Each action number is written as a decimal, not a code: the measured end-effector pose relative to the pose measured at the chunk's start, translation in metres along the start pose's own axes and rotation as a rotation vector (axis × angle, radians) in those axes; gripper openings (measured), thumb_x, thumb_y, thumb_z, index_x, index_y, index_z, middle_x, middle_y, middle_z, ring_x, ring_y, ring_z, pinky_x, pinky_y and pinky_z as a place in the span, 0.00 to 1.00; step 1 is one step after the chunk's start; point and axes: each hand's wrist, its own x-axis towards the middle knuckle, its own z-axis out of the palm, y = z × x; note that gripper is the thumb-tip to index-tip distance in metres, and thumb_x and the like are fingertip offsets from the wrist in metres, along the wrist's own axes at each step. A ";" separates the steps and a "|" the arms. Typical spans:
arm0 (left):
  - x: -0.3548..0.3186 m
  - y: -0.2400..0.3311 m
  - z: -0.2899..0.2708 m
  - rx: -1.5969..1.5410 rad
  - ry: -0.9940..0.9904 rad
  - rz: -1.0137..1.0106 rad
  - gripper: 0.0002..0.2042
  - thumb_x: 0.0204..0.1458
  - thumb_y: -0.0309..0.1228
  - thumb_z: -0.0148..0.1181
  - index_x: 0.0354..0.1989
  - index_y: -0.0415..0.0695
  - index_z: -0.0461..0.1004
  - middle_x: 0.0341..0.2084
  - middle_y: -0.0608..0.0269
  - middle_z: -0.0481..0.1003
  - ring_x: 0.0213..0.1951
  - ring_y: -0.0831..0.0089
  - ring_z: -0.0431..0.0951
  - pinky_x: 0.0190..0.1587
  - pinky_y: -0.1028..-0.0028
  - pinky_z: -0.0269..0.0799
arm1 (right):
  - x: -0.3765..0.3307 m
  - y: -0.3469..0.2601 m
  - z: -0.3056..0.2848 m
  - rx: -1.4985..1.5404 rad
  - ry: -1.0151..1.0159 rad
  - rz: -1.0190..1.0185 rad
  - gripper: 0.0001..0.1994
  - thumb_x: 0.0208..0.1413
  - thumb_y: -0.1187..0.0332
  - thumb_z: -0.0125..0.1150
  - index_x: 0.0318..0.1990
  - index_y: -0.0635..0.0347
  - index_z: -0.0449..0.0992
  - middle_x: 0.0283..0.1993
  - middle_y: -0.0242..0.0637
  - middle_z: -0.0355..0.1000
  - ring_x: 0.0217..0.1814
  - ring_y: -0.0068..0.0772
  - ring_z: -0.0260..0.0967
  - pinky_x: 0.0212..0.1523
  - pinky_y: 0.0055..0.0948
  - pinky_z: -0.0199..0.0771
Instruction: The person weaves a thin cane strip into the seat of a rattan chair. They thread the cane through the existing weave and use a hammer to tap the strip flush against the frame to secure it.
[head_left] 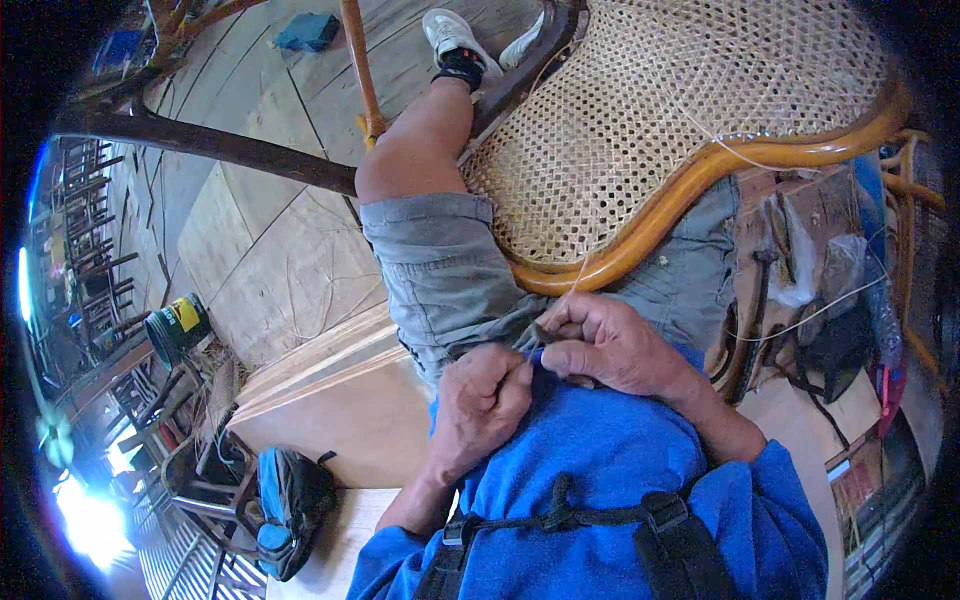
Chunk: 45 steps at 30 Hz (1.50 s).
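Observation:
Close together over my lap, my left hand (482, 395) and my right hand (618, 345) are both closed, their fingertips nearly meeting. From the pinched fingers of my right hand a thin cane strand (577, 284) runs up toward a woven cane panel (640, 110). What my left fist holds, if anything, is hidden by its fingers. The panel has an open mesh and a curved, glossy orange-brown rattan frame (655, 228). It lies across my legs, just beyond my hands. Another pale loose strand (735, 152) crosses the panel and hangs over its frame at the right.
At right, a wooden surface (800, 215) bears clear plastic bags (843, 265) and tools. Plywood boards (335, 420) lie at left, near a blue-and-black backpack (287, 510) and a dark bucket (178, 330). A dark pole (220, 145) crosses the upper left; stacked chair frames (90, 230) stand beyond.

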 end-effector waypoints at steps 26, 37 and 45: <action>0.006 0.022 -0.040 0.096 -0.106 -0.063 0.12 0.48 0.36 0.59 0.30 0.39 0.71 0.18 0.52 0.71 0.23 0.61 0.75 0.26 0.69 0.69 | 0.008 -0.020 0.015 -0.245 -0.103 -0.270 0.15 0.50 0.68 0.61 0.41 0.63 0.64 0.32 0.30 0.65 0.25 0.16 0.61 0.22 0.16 0.61; -0.032 0.004 -0.038 0.044 -0.091 -0.054 0.10 0.49 0.30 0.55 0.19 0.40 0.67 0.12 0.57 0.66 0.14 0.62 0.67 0.19 0.68 0.62 | 0.015 0.012 0.026 -0.157 -0.213 -0.171 0.13 0.51 0.71 0.59 0.42 0.65 0.65 0.29 0.31 0.67 0.20 0.15 0.60 0.17 0.16 0.60; -0.040 -0.002 -0.044 -0.033 -0.122 -0.116 0.10 0.50 0.30 0.55 0.19 0.41 0.68 0.14 0.60 0.67 0.18 0.69 0.69 0.20 0.70 0.63 | 0.014 -0.008 0.018 0.034 -0.213 0.032 0.19 0.50 0.68 0.60 0.47 0.65 0.62 0.26 0.31 0.65 0.19 0.15 0.58 0.17 0.15 0.58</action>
